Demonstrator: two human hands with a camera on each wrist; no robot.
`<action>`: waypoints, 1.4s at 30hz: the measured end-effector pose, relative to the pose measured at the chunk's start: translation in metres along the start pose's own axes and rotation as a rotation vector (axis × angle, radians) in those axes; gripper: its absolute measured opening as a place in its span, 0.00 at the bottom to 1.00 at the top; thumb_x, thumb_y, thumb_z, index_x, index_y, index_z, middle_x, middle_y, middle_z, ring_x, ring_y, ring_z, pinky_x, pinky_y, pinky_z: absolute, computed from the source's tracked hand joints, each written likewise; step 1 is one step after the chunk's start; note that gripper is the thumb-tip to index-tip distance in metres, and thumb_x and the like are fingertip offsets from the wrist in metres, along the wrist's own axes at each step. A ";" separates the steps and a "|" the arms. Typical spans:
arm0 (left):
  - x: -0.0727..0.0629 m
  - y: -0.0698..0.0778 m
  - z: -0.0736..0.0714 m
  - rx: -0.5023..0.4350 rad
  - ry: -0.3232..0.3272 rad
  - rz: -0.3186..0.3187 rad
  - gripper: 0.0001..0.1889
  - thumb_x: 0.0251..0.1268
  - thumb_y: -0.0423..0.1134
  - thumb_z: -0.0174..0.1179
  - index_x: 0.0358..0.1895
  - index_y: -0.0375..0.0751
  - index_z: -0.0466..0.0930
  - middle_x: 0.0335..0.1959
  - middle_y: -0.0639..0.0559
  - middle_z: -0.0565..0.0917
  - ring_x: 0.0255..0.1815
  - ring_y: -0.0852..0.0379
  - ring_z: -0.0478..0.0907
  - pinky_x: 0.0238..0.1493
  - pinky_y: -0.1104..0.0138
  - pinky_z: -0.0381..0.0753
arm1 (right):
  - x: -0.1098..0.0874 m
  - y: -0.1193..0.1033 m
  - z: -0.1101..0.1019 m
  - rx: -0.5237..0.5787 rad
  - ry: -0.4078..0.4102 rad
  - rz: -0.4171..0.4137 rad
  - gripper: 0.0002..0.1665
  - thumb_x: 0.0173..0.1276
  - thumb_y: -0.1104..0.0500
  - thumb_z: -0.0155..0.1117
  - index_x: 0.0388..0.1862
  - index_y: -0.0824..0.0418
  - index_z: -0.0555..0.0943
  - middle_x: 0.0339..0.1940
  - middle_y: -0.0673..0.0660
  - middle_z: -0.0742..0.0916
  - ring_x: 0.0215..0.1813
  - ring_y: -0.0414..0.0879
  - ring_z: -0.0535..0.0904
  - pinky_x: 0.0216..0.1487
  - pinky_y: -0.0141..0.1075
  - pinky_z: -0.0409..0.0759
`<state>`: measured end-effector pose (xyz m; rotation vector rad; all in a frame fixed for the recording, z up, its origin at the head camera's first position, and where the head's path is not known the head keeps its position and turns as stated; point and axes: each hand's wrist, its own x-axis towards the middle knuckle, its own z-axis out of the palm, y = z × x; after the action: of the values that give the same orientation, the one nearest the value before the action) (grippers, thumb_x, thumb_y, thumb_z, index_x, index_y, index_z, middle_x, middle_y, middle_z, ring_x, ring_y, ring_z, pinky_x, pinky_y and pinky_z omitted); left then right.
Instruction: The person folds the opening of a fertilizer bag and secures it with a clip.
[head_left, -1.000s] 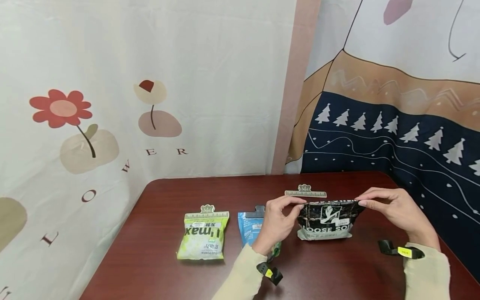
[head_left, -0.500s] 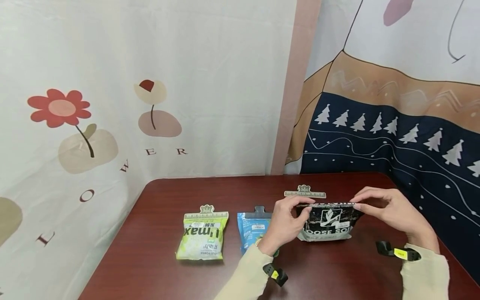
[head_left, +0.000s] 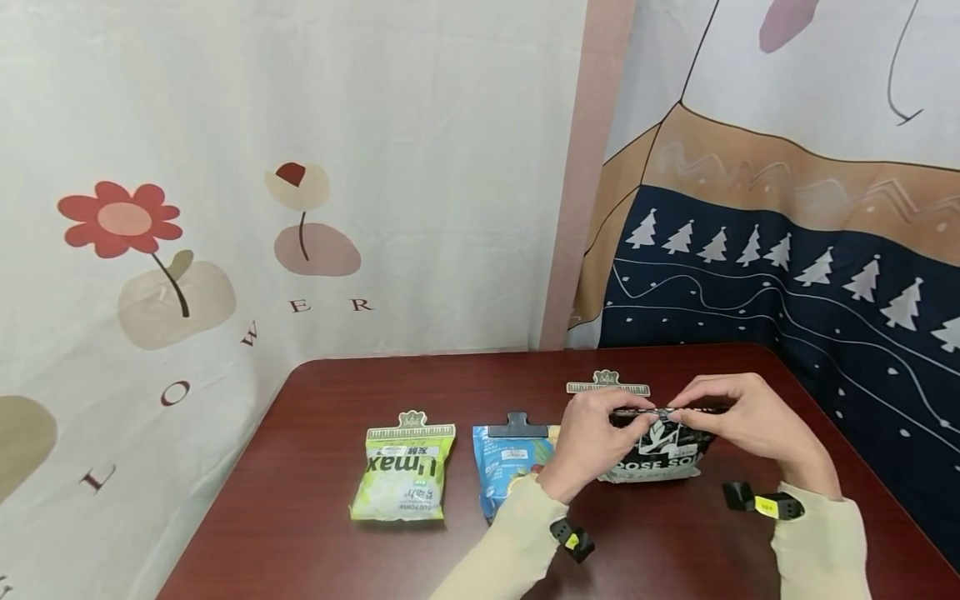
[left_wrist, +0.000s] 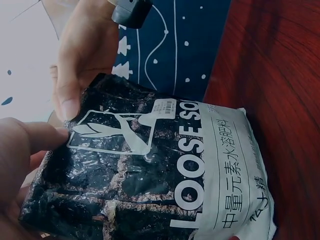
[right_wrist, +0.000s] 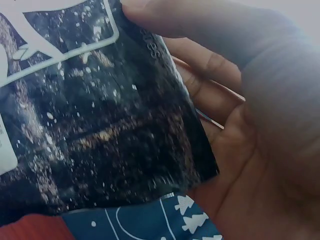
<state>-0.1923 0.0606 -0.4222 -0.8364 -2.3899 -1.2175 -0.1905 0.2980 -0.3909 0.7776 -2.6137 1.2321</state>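
A black and white plastic bag [head_left: 667, 462] printed "LOOSE SO…" stands upright on the right of the table. My left hand [head_left: 596, 437] pinches its top edge near the middle, thumb in front. Just beside it, my right hand [head_left: 750, 421] pinches the same edge, and the two thumbs nearly meet. In the left wrist view, the bag's printed front [left_wrist: 125, 165] shows a leaf picture and a small price sticker. The right wrist view has the bag's dark upper corner [right_wrist: 125, 125] between thumb and fingers; other fingers are behind the bag.
A loose ruler-printed clip [head_left: 607, 388] lies behind the bag. To the left are a blue bag [head_left: 498, 467] with a black clip [head_left: 517, 427], partly covered by my left arm, and a green bag [head_left: 401, 483] with a patterned clip [head_left: 411, 430]. Printed curtains hang behind the table [head_left: 322, 542].
Both hands have slid inward along the bag's top edge, left hand rightward and right hand leftward, until they meet near its middle. More of the blue bag shows.
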 end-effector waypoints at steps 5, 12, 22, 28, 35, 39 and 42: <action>0.001 -0.004 0.003 0.041 0.015 0.065 0.05 0.70 0.46 0.67 0.44 0.56 0.91 0.43 0.64 0.90 0.44 0.74 0.82 0.42 0.88 0.73 | 0.003 -0.001 0.005 -0.010 0.003 -0.023 0.10 0.64 0.63 0.76 0.40 0.47 0.91 0.35 0.44 0.91 0.35 0.38 0.83 0.34 0.32 0.82; 0.001 -0.004 0.007 0.038 0.027 0.074 0.04 0.71 0.44 0.66 0.41 0.57 0.91 0.42 0.65 0.90 0.42 0.75 0.82 0.40 0.87 0.74 | 0.003 -0.002 0.011 -0.038 0.035 -0.008 0.11 0.64 0.63 0.76 0.35 0.44 0.91 0.33 0.42 0.90 0.34 0.38 0.82 0.33 0.32 0.82; -0.004 -0.014 0.004 -0.123 0.001 0.049 0.05 0.71 0.43 0.67 0.43 0.53 0.90 0.42 0.61 0.91 0.41 0.76 0.82 0.40 0.83 0.79 | 0.002 0.000 0.009 -0.011 -0.001 0.025 0.09 0.66 0.61 0.75 0.39 0.45 0.91 0.35 0.43 0.91 0.36 0.39 0.83 0.35 0.33 0.82; -0.007 -0.018 0.000 -0.192 -0.012 0.006 0.03 0.71 0.41 0.67 0.42 0.53 0.90 0.38 0.61 0.91 0.29 0.79 0.77 0.29 0.82 0.77 | -0.004 0.005 0.000 -0.032 0.007 0.061 0.10 0.65 0.63 0.74 0.38 0.45 0.90 0.35 0.43 0.90 0.36 0.38 0.81 0.34 0.32 0.81; -0.008 -0.018 0.000 -0.210 -0.002 0.000 0.05 0.72 0.42 0.65 0.40 0.54 0.91 0.37 0.62 0.91 0.24 0.77 0.74 0.22 0.80 0.75 | -0.004 0.009 -0.001 -0.042 0.017 0.003 0.12 0.65 0.65 0.74 0.36 0.45 0.91 0.34 0.42 0.90 0.37 0.38 0.82 0.37 0.30 0.82; -0.008 -0.018 0.000 -0.269 -0.011 -0.040 0.04 0.70 0.42 0.67 0.40 0.54 0.91 0.35 0.61 0.91 0.22 0.76 0.73 0.22 0.79 0.75 | -0.005 0.011 -0.002 -0.037 0.011 0.003 0.12 0.65 0.66 0.74 0.36 0.46 0.91 0.34 0.42 0.90 0.37 0.38 0.82 0.37 0.30 0.82; -0.010 -0.020 0.000 -0.307 -0.018 -0.072 0.05 0.70 0.44 0.68 0.42 0.54 0.91 0.36 0.60 0.91 0.18 0.73 0.73 0.21 0.77 0.75 | -0.005 0.012 -0.003 -0.030 0.004 0.026 0.11 0.65 0.64 0.74 0.36 0.45 0.91 0.34 0.42 0.90 0.37 0.38 0.82 0.37 0.32 0.82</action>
<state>-0.1977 0.0475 -0.4397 -0.8567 -2.2974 -1.6409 -0.1930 0.3085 -0.3991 0.7380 -2.6405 1.1974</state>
